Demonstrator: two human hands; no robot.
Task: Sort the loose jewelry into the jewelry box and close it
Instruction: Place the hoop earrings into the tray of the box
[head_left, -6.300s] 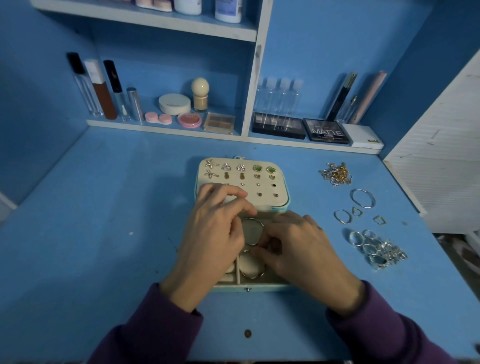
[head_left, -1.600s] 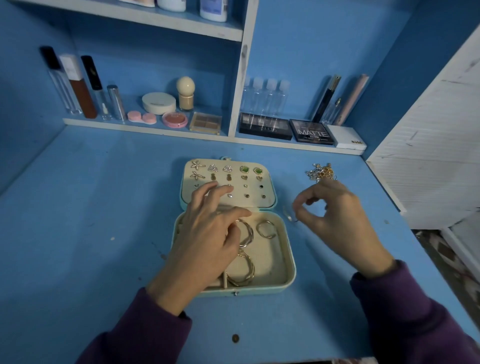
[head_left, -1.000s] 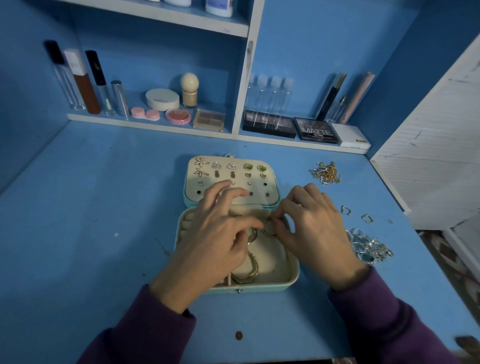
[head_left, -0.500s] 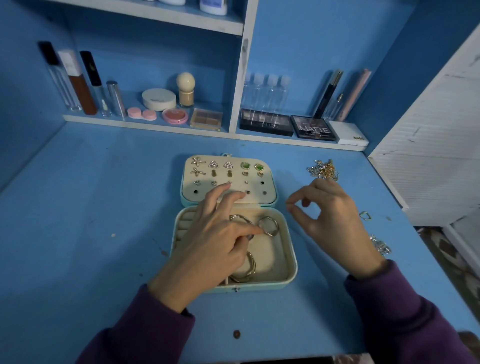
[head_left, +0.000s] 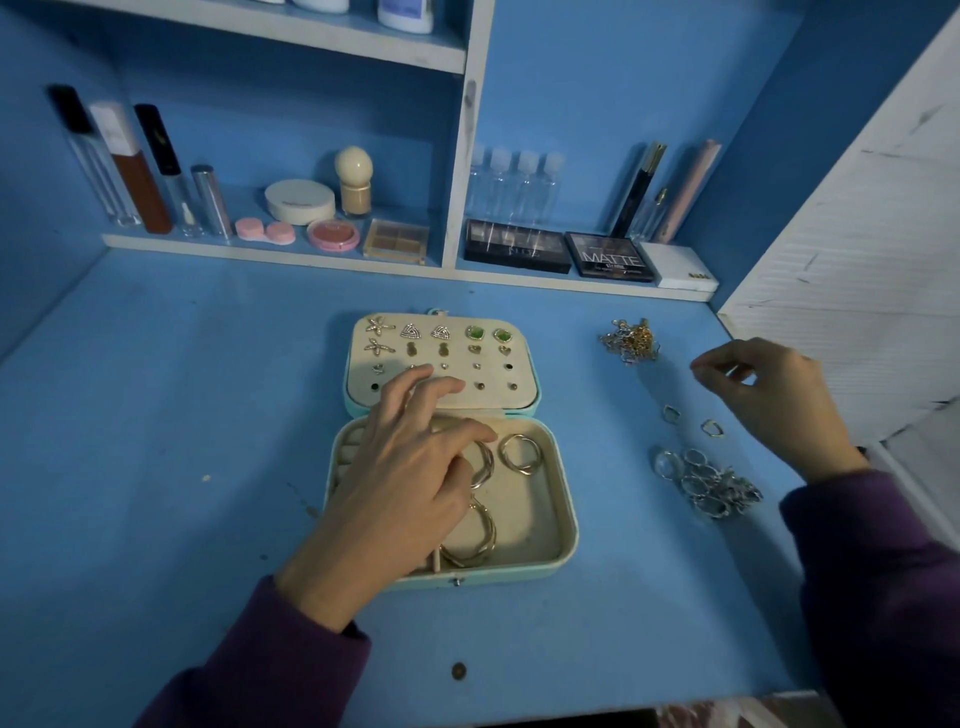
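While spread loosely over jewelry box (head_left: 569, 525), hiding hoops (head_left: 488, 532) beneath left hand (head_left: 410, 483). Just below narrowly pinched fingertips of right hand (head_left: 774, 400), small rings (head_left: 671, 413); whether holding anything, cannot tell.

Open desktop (head_left: 156, 415) left of box (head_left: 569, 525) (rings (head_left: 706, 483) right)

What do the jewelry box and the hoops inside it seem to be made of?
Jewelry box: teal shell, perhaps faux leather; matte cream lining, probably velvety fabric, as it shows no glare. Hoops: polished metal, judging by bright glints along their curves.
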